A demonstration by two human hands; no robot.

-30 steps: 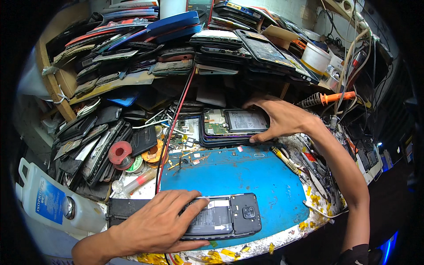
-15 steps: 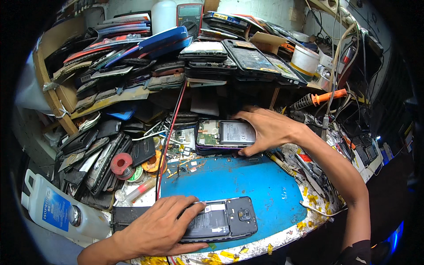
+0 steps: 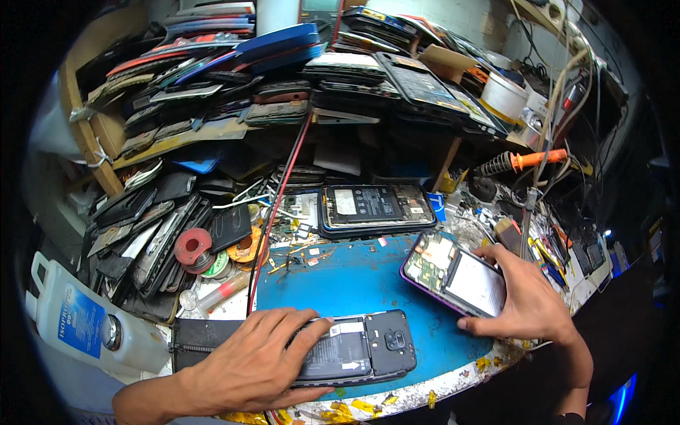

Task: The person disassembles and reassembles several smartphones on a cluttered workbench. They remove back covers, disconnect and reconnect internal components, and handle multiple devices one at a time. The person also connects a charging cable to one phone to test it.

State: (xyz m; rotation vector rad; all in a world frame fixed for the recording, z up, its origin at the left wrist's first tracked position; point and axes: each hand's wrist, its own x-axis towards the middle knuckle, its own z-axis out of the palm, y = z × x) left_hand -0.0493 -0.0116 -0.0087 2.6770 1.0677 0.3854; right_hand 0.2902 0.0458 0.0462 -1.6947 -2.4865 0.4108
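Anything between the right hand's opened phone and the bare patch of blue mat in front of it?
Nothing visible. The right hand holds the opened phone tilted over the blue mat; the patch beside it is bare. The black phone under the left hand lies nearer the front edge.

free: blue mat [image 3: 354,283] centre | blocked: opened phone [image 3: 372,209] behind, phone pile [image 3: 149,234] left

My left hand [image 3: 258,361] lies flat with the palm down, the fingers spread and stretched to the right, and the thumb points forward. Its forearm comes in from the lower left edge. My right hand [image 3: 520,301] is raised a little, with the fingers curled in a grip and the thumb low on the near side. Its forearm comes up from the lower right.
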